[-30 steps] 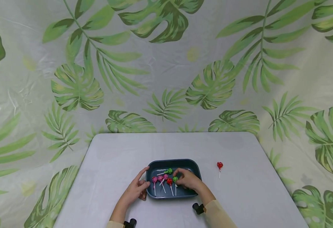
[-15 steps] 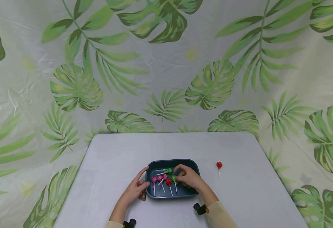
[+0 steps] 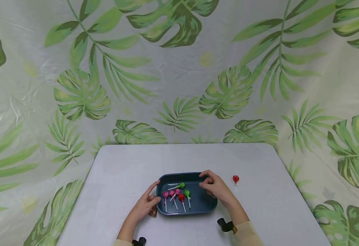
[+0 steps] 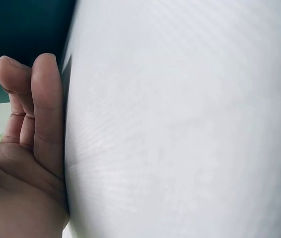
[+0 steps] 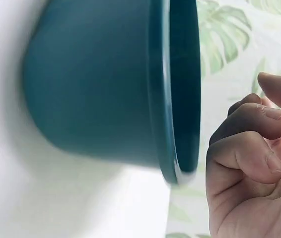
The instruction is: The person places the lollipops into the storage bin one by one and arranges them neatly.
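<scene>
My left hand (image 3: 145, 204) grips the left end of a dark teal tray (image 3: 202, 204), with the thumb and index finger at its rim. The left wrist view shows curled fingers (image 4: 46, 99) beside the tray wall. Above the tray's right end is my right hand (image 3: 217, 187), fingers loosely bent and holding nothing. A row in the tray runs from three pink lollipops (image 3: 165, 194) to a red lollipop (image 3: 181, 197) and a green lollipop (image 3: 187, 194). Behind that row another green lollipop (image 3: 182, 185) lies sideways. A second red lollipop (image 3: 235, 178) lies on the table, right of the tray.
The table (image 3: 127, 164) has a white cover and rounded far corners. Behind it hangs a leaf-patterned curtain (image 3: 179, 78), which also falls along both sides. Each wrist wears a small black camera (image 3: 225, 225).
My right hand has let go of the green lollipop at the row's right end and moved right, to the tray's right rim. My left hand has stayed put.
</scene>
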Available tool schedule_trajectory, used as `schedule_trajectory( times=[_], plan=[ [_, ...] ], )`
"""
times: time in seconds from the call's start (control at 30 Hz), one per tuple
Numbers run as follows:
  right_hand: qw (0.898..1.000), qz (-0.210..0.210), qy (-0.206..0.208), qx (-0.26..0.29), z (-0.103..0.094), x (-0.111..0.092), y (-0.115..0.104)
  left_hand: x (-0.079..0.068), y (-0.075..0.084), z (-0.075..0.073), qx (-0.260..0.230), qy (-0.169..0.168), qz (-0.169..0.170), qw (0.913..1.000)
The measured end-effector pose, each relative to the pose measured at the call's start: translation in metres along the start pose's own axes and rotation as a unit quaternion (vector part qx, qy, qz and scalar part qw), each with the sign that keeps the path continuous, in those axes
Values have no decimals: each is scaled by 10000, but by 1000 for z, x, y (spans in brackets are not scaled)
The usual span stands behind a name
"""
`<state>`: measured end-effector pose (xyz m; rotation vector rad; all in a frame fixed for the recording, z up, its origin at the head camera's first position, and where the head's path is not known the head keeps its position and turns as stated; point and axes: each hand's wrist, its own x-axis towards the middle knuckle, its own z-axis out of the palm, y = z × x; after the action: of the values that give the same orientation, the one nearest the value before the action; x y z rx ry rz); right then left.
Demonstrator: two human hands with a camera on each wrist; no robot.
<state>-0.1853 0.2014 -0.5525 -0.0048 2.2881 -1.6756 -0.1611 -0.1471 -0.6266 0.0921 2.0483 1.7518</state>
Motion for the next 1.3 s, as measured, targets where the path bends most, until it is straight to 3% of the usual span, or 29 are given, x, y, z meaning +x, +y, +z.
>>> schedule_trajectory(
  times=[0.43, 0.9, 1.3],
  plan=[
    [9984, 43, 457, 338, -46, -9, 7, -1, 0, 0, -42, -16, 17, 10000],
    [9957, 91, 890, 240, -84, -12, 27, -1, 0, 0, -7, -21, 9, 10000],
    [9898, 613, 1228, 378, -107, -12, 60, -1, 0, 0, -27, -8, -15, 10000]
  ],
)
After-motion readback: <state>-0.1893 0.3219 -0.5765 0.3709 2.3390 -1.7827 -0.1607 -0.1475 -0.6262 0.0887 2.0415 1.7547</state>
